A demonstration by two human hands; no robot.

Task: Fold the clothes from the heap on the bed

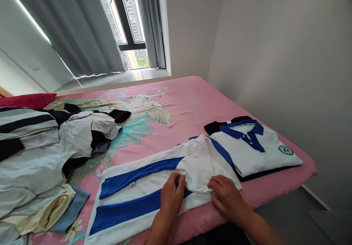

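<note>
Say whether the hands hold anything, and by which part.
The left hand and right hand are at the white cloth sleeve of the white, blue-striped shirt; an actual grip cannot be told.

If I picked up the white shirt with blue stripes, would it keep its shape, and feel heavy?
Probably neither: the shirt looks floppy, since its white sleeve lies folded over in soft creases. It is likely light for its spread, as it lies nearly flat on the pink sheet.

Gray curtains flank a bright window beyond the bed's far edge; a pale wall lines its right.
</note>
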